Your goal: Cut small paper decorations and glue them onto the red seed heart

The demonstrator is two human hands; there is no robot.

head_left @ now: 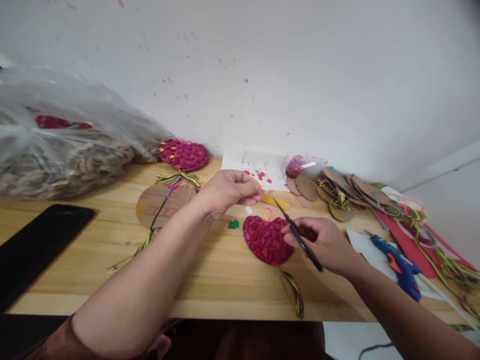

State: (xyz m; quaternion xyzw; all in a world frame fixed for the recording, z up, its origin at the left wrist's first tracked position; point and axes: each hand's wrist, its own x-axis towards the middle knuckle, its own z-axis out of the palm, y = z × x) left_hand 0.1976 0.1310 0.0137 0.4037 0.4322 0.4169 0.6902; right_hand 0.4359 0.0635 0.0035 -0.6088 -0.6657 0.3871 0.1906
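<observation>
My left hand [228,192] is pinched shut on a small yellow piece [275,201] held above the wooden table [112,260]. My right hand [324,245] is closed around black scissors [298,234], whose blades point up and left toward that yellow piece. Just below both hands lies a heart-shaped ornament [267,240] covered in magenta seeds, with a pink loop on top and a striped tassel [294,292] hanging toward the table's front edge.
A plastic bag of seeds [60,145] fills the back left, a black phone [33,247] lies front left. Another magenta ornament [183,154] and a cardboard disc [161,205] sit behind. Cardboard cutouts with cords [337,192], star paper [258,167] and a blue glue gun [399,267] lie right.
</observation>
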